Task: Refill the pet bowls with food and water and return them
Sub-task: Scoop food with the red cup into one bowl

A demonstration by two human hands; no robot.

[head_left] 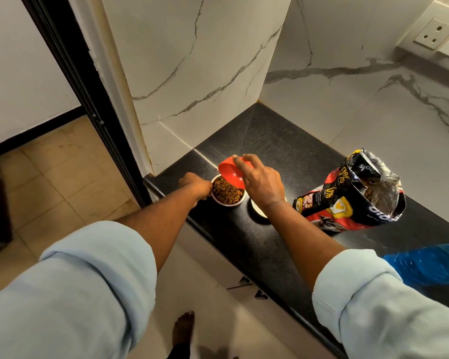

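Observation:
A steel pet bowl (228,194) full of brown kibble stands near the left end of the black counter (275,141). My left hand (195,184) grips its left rim. My right hand (260,181) holds a red cup (231,171) tipped mouth-down over the bowl's far side. A second steel bowl (257,209) sits just right of the first, mostly hidden under my right wrist; its contents cannot be seen. An open red and black pet food bag (353,195) lies on the counter to the right.
Marble-look walls close the counter at the back and left. A blue plastic item (430,263) lies at the right edge. A wall socket (434,33) is at the upper right. Tiled floor (62,177) and a dark door frame (88,104) lie to the left; my bare foot (183,330) shows below.

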